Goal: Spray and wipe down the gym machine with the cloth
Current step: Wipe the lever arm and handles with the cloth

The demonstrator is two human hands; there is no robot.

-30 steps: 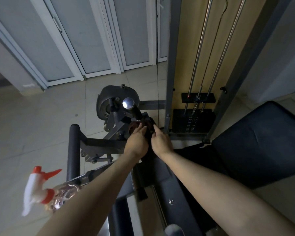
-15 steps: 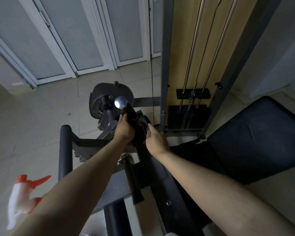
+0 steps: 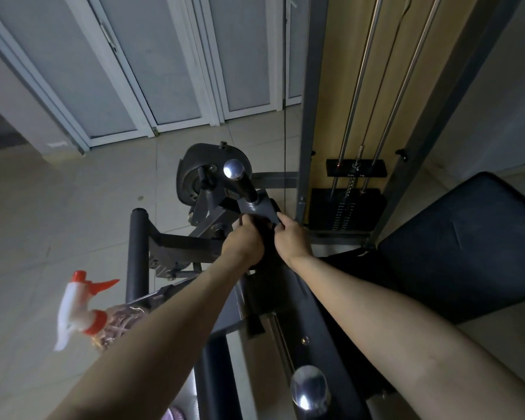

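Observation:
The grey gym machine (image 3: 179,244) fills the middle of the head view. Its black handle with a chrome cap (image 3: 233,169) points up at me. Just below that handle, a dark cloth (image 3: 265,239) is wrapped against the grey bracket. My left hand (image 3: 243,244) grips the cloth from the left and my right hand (image 3: 291,241) pinches it from the right. The two hands nearly touch. A clear spray bottle (image 3: 82,310) with a white and orange trigger head sits at the lower left beside my left forearm; what holds it is hidden.
A black seat pad (image 3: 467,244) lies to the right. The weight stack (image 3: 346,210) with chrome guide rods stands behind the hands. A black roller pad (image 3: 137,253) stands upright at the left, and a second chrome-capped handle (image 3: 309,389) is near the bottom edge. Tiled floor and white doors lie beyond.
My left hand has slid down from the black handle near the chrome cap to the bracket below it. My right hand stays on the cloth, and the two hands are closer together.

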